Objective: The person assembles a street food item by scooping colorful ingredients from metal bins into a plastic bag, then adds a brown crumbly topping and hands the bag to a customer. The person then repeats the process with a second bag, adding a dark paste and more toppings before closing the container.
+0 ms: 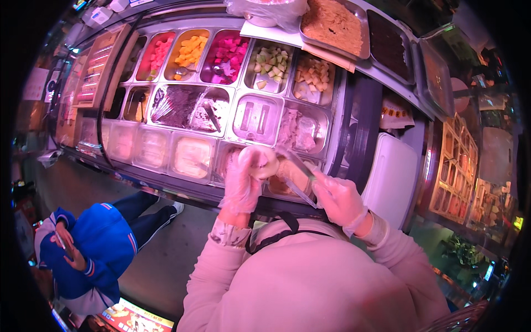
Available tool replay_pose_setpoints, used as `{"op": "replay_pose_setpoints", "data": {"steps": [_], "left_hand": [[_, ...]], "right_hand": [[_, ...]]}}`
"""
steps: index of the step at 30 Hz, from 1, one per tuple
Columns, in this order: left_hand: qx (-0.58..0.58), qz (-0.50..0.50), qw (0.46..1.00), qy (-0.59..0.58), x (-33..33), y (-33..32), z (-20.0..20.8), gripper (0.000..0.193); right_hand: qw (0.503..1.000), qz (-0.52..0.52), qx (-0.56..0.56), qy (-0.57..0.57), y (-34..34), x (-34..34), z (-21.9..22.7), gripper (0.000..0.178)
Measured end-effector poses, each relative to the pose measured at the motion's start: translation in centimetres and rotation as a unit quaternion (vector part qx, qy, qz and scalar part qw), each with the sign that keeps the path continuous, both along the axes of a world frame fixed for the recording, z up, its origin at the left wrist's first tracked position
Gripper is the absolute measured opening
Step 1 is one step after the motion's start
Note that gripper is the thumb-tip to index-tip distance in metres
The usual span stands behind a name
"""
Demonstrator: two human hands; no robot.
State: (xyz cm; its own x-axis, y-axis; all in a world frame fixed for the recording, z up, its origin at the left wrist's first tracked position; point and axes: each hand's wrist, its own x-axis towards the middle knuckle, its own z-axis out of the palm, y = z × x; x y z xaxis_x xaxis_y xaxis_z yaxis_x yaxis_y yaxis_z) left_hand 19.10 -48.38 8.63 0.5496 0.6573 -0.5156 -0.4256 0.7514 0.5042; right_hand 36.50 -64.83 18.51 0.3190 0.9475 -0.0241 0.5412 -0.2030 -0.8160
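Observation:
In clear gloves, both my hands work over the front row of metal food pans. My left hand (242,185) is closed round a pale, round, cup-like piece of food (258,162), with something pinkish in its hollow. My right hand (338,200) grips the handle of a flat metal spatula (298,165), whose blade reaches up and left, close beside the round piece. Under the spatula sits a pan of tan filling (292,176). Another metal utensil (300,193) slants out of that pan toward my right hand. Behind it, a pan holds a pale lilac paste (298,130).
Pans of diced pink fruit (228,52), yellow fruit (191,51) and green fruit (271,65) line the back. A dark crumb pan (180,105) is partly film-covered. A tray of brown crumbs (334,27) stands on the raised shelf. At left, a person in blue (105,243) holds a phone.

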Motion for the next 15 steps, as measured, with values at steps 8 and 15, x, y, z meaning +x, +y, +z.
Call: {"op": "replay_pose_setpoints", "data": {"steps": [8, 15], "left_hand": [[0.025, 0.037, 0.996, 0.074, -3.4, 1.1, -0.7, 0.033], [0.002, -0.004, 0.993, -0.121, -5.1, 1.4, 2.8, 0.027]], "right_hand": [[0.940, 0.078, -0.200, -0.264, 5.1, 8.4, -7.2, 0.027], [0.849, 0.211, -0.343, -0.342, 8.0, 10.2, -13.1, 0.025]]}}
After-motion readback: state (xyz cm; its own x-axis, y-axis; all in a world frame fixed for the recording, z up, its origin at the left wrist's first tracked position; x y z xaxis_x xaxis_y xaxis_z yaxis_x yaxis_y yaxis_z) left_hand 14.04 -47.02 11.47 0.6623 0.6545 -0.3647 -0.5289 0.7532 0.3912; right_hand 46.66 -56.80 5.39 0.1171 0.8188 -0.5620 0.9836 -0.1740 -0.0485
